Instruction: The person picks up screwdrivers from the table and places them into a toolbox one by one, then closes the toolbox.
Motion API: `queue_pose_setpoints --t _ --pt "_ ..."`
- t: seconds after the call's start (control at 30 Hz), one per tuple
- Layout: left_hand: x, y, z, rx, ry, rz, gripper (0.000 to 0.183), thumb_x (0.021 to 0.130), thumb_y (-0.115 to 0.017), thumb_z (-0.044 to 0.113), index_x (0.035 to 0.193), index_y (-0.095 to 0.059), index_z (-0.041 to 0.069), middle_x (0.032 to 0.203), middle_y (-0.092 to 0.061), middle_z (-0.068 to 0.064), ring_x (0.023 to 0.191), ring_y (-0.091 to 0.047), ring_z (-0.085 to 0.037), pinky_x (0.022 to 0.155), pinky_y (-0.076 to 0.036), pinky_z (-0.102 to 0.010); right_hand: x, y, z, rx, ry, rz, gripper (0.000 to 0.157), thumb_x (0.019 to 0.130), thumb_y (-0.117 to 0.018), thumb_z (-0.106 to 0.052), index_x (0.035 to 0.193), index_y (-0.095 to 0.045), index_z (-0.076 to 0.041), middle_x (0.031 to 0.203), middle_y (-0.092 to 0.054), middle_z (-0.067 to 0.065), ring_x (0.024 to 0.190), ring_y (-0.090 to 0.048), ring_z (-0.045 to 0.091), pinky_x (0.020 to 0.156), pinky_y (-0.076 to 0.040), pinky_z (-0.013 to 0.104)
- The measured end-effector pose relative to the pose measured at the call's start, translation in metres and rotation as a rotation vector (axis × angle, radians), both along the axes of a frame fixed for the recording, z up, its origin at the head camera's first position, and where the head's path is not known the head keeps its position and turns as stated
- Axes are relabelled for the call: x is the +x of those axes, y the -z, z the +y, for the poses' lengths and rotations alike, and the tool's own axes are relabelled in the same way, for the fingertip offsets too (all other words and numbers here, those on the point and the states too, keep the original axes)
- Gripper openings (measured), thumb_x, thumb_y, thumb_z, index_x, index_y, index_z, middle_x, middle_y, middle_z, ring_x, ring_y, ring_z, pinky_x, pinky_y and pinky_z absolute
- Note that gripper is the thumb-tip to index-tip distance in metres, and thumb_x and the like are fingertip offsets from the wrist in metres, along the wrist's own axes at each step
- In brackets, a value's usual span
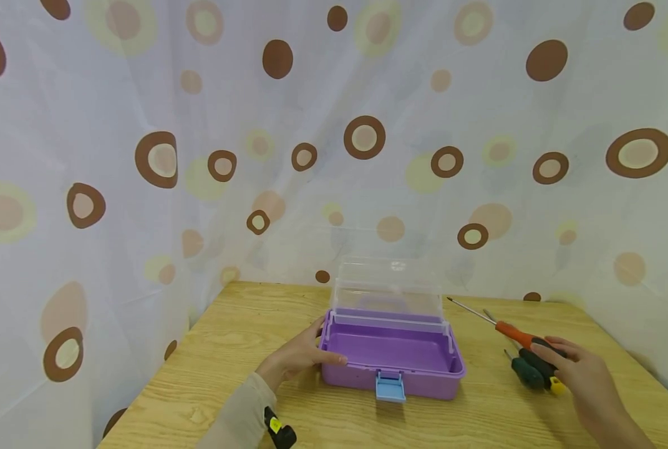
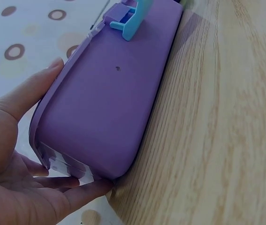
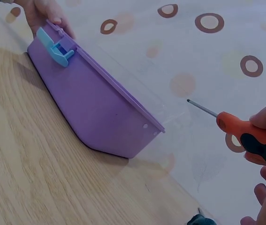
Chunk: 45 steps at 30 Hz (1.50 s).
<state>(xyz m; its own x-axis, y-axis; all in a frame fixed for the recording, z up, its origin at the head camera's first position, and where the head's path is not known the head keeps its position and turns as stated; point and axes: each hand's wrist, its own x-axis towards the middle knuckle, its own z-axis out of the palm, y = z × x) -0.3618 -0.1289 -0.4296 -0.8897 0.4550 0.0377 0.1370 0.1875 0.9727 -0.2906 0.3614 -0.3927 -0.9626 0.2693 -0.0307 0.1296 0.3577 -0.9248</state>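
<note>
- Purple walls are making up the toolbox (image 1: 347, 375) that we are seeing near the middle of the worktop (image 1: 216, 362); its long front side is facing us.
- Its clear lid (image 1: 387, 287) is standing raised along the back edge, and the purple inner floor is showing.
- A light blue latch (image 1: 390, 388) is hanging from the middle of the front rim, jutting outward.
- With our left hand (image 1: 297, 355) we are gripping the toolbox by its left end: the thumb is lying along the front rim while the other fingers are reaching round the end wall.
- With our right hand (image 1: 583, 374) we are holding an orange-and-black screwdriver (image 1: 521, 335) by its handle, to the right of the toolbox; its shank is pointing away from us and leftward, and its tip is staying clear of the toolbox.
- Below that hand, a dark green screwdriver (image 1: 527, 373) and a black-handled screwdriver with a yellow end (image 1: 538, 366) are lying side by side on the worktop.
- Behind everything, a white sheet (image 1: 311, 93) with brown, peach and pale yellow circles is hanging.
- At our left wrist, a pale sleeve (image 1: 238, 415) is showing beside a black device (image 1: 280, 430).
</note>
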Motion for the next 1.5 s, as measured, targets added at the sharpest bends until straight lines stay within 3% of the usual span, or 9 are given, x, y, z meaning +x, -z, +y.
queue_pose_setpoints --t 0.07,0.2,0.33,0.57,0.77,0.93,1.07,1.17,1.5 --pt "0.000 0.000 0.000 -0.003 0.001 0.001 0.116 0.082 -0.089 0.017 0.167 -0.010 0.010 0.164 -0.023 -0.026 0.137 -0.044 -0.041 0.115 -0.034 -0.059 0.000 -0.002 -0.003 -0.016 -0.036 0.002 0.069 0.099 -0.067 -0.050 0.141 -0.059 0.004 0.158 -0.035 0.016 0.111 -0.049 0.022 0.078 -0.052 0.025" --pt "0.000 -0.001 0.000 -0.007 -0.001 -0.003 0.116 0.082 -0.089 0.017 0.167 -0.010 0.011 0.165 -0.022 -0.026 0.138 -0.043 -0.041 0.115 -0.034 -0.059 -0.001 -0.006 -0.010 -0.108 -0.123 0.005 0.048 0.102 -0.065 -0.045 0.134 -0.068 -0.009 0.167 -0.014 0.023 0.137 -0.033 0.042 0.080 -0.051 0.020" --pt "0.000 -0.002 0.000 -0.007 -0.005 -0.008 0.117 0.082 -0.090 0.018 0.167 -0.010 0.011 0.165 -0.021 -0.026 0.139 -0.042 -0.042 0.115 -0.033 -0.059 -0.004 -0.006 -0.017 -0.169 -0.169 0.020 0.046 0.103 -0.065 -0.039 0.134 -0.066 -0.005 0.168 -0.011 0.021 0.151 -0.013 0.042 0.081 -0.049 0.015" --pt "0.000 0.001 -0.001 -0.004 0.003 0.003 0.117 0.082 -0.089 0.017 0.167 -0.010 0.012 0.165 -0.022 -0.026 0.138 -0.044 -0.041 0.115 -0.034 -0.059 -0.005 -0.002 -0.026 -0.074 -0.222 0.097 0.054 0.104 -0.064 -0.035 0.141 -0.059 0.005 0.152 -0.037 0.005 0.137 -0.042 0.026 0.087 -0.052 0.020" --pt "0.000 0.000 0.000 0.009 0.024 0.004 0.117 0.083 -0.089 0.017 0.167 -0.009 0.012 0.165 -0.021 -0.026 0.135 -0.046 -0.039 0.114 -0.036 -0.057 -0.006 -0.003 -0.037 -0.058 -0.268 0.122 0.062 0.106 -0.063 -0.031 0.145 -0.048 0.015 0.156 -0.032 0.010 0.147 -0.024 0.042 0.088 -0.051 0.018" --pt "0.001 -0.001 0.000 0.010 0.015 -0.008 0.117 0.082 -0.089 0.018 0.167 -0.009 0.012 0.165 -0.021 -0.026 0.137 -0.045 -0.040 0.114 -0.036 -0.057 -0.008 -0.003 -0.051 0.008 -0.320 0.166 0.066 0.107 -0.061 -0.029 0.147 -0.041 0.019 0.160 -0.025 0.019 0.143 -0.027 0.045 0.086 -0.044 0.014" --pt "0.001 -0.002 0.000 0.005 0.008 -0.010 0.117 0.082 -0.089 0.018 0.167 -0.009 0.012 0.165 -0.021 -0.026 0.137 -0.045 -0.041 0.114 -0.035 -0.058 -0.013 -0.001 -0.056 0.002 -0.398 0.196 0.063 0.106 -0.061 -0.024 0.145 -0.041 0.021 0.165 -0.014 0.022 0.148 -0.011 0.053 0.113 -0.033 0.049" --pt "0.001 -0.001 0.000 0.010 0.011 -0.009 0.118 0.082 -0.089 0.017 0.167 -0.009 0.012 0.165 -0.022 -0.026 0.137 -0.046 -0.041 0.114 -0.036 -0.058 -0.018 0.002 -0.061 -0.021 -0.445 0.214 0.057 0.104 -0.065 -0.018 0.140 -0.047 0.022 0.166 -0.011 0.022 0.149 0.001 0.057 0.108 -0.013 0.078" --pt "0.001 0.000 0.000 0.006 0.014 0.001 0.116 0.083 -0.089 0.018 0.167 -0.009 0.012 0.164 -0.023 -0.025 0.137 -0.045 -0.040 0.115 -0.034 -0.059 -0.027 0.004 -0.083 -0.001 -0.476 0.200 0.054 0.100 -0.071 -0.020 0.135 -0.054 0.018 0.169 -0.003 0.021 0.150 0.010 0.051 0.107 -0.012 0.082"
